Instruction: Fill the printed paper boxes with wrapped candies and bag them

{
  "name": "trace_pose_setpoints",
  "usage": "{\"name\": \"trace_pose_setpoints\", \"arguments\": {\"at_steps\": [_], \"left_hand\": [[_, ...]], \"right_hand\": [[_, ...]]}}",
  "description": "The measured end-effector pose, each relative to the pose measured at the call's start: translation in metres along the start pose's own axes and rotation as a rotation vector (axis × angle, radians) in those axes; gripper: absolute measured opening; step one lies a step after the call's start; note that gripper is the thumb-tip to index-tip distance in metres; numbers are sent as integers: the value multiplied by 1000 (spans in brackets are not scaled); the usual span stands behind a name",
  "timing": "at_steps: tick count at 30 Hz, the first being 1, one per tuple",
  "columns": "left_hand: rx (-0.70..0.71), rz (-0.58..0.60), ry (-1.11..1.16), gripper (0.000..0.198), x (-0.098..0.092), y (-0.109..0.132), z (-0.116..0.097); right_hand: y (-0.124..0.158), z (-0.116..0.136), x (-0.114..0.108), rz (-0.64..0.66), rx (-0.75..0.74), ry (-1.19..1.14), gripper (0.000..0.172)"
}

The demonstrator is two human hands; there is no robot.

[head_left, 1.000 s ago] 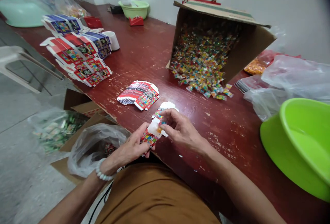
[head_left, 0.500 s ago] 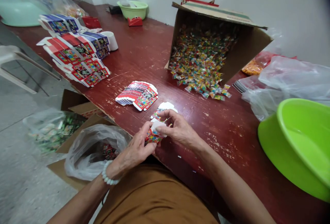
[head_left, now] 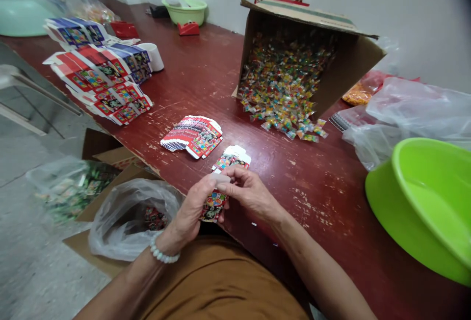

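A small printed candy box [head_left: 213,205] is held upright at the table's front edge, its white flap up at the top. My left hand [head_left: 195,204], with a bead bracelet at the wrist, wraps round the box from the left. My right hand [head_left: 248,190] pinches the white flap between thumb and fingers. Just beyond my hands lie a few flat printed cartons [head_left: 231,157]. A fanned stack of flattened cartons [head_left: 193,136] rests farther left. Whether anything is inside the box is hidden.
A tipped cardboard box [head_left: 349,69] spills wrapped candies [head_left: 287,89] onto the red table [head_left: 272,173]. A green basin [head_left: 412,202] stands right, beside plastic bags [head_left: 415,109]. Stacked cartons [head_left: 99,74] sit at left. Below the edge is a bag-lined box [head_left: 125,217].
Both hands have drawn slightly nearer to me with the candy box, which now stands more upright. My right fingers have closed in on its white flap. The camera view has shifted a little.
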State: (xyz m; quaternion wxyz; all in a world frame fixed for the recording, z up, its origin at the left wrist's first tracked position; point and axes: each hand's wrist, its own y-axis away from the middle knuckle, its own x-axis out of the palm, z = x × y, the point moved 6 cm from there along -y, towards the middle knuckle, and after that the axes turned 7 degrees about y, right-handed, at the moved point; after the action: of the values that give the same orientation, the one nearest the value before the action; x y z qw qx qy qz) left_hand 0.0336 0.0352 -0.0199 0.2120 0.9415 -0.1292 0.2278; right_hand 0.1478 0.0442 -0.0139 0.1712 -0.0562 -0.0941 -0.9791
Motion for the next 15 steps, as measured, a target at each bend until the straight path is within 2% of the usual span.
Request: {"name": "trace_pose_setpoints", "arguments": {"at_steps": [2,4,6,7,10,15], "left_hand": [[-68,4,86,43,1,0,1],[-178,48,185,46,4,1,2],[-250,91,266,53,6,3,1],[-260,102,287,55,7,4,-1],[-212,74,266,58,6,4,-3],[-122,52,167,79,9,1,-1]], "right_hand": [[-1,7,-5,-89,-136,116,22],[2,21,-9,-175,-327,353,18],[7,31,-7,-152,-470,556,16],[8,33,-4,-112,-494,602,17],[7,30,-2,-46,-384,492,17],[-4,13,1,7,-73,17,26]]}}
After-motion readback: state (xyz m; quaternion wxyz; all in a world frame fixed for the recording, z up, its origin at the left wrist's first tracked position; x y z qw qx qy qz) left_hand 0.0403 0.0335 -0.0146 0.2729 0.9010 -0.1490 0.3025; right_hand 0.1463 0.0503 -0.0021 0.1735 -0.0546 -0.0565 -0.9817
